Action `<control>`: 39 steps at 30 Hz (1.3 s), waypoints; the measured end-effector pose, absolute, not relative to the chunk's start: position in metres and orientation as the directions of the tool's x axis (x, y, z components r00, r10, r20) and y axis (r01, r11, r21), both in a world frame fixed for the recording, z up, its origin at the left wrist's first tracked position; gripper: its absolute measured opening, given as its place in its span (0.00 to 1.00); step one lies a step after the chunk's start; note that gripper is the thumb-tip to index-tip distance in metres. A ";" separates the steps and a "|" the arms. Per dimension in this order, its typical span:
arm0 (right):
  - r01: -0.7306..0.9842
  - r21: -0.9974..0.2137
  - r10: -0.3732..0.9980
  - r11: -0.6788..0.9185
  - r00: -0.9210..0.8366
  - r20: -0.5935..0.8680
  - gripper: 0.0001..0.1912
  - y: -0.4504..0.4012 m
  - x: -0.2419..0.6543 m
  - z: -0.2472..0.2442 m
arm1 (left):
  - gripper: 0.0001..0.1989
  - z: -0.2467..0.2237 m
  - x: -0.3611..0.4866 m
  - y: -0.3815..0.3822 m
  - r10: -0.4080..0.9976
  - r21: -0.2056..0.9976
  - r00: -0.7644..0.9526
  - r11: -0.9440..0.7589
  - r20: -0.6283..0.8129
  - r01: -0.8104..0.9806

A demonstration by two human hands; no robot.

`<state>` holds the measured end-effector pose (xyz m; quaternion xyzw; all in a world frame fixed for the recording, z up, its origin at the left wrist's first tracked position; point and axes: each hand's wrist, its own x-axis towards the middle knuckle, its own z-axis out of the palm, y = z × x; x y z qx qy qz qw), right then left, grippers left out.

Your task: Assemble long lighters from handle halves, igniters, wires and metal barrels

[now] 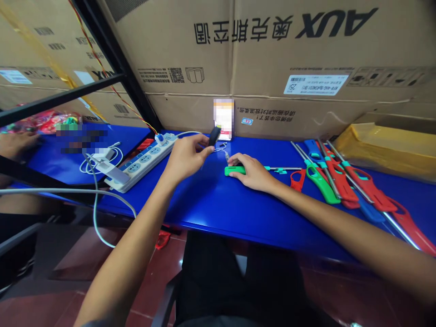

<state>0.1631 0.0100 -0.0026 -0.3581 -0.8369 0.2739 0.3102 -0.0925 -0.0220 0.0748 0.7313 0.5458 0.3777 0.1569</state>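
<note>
My left hand (185, 156) is closed around a stubby black object (214, 136), raised in front of the phone; its exact kind is not clear. My right hand (254, 172) is wrapped over a green long-nosed lighter (234, 170) lying on the blue table. The lighter's thin metal barrel (288, 168) points right, past my fingers. Just beyond that barrel lies a red looped plastic piece (297, 180). Farther right is a pile of long lighters in red (344, 186), green (323, 184) and blue (373, 211), their metal barrels crossing.
A lit phone (224, 120) leans against a large cardboard box (190, 68). A white power strip (146, 159) with cables sits left. At right stands a tape-covered package (388, 143). Another person's hand (17, 145) rests at the far left, beyond a black metal frame (112, 81).
</note>
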 end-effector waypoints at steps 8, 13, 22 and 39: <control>0.441 -0.675 0.775 0.592 -0.543 0.325 0.15 0.009 0.162 -0.001 | 0.15 0.060 -0.067 -0.015 0.920 0.901 0.120 -0.390 0.373 0.190; 0.428 -0.667 0.761 0.610 -0.551 0.342 0.15 0.009 0.162 -0.001 | 0.16 0.050 -0.062 -0.011 0.917 0.907 0.123 -0.395 0.380 0.144; 0.430 -0.669 0.764 0.606 -0.550 0.338 0.14 0.009 0.162 -0.002 | 0.14 0.044 -0.060 -0.010 0.915 0.904 0.136 -0.399 0.380 0.155; 0.434 -0.649 0.753 0.624 -0.555 0.353 0.13 0.012 0.163 -0.006 | 0.24 0.037 -0.076 -0.004 0.860 0.920 0.381 -0.388 0.341 0.054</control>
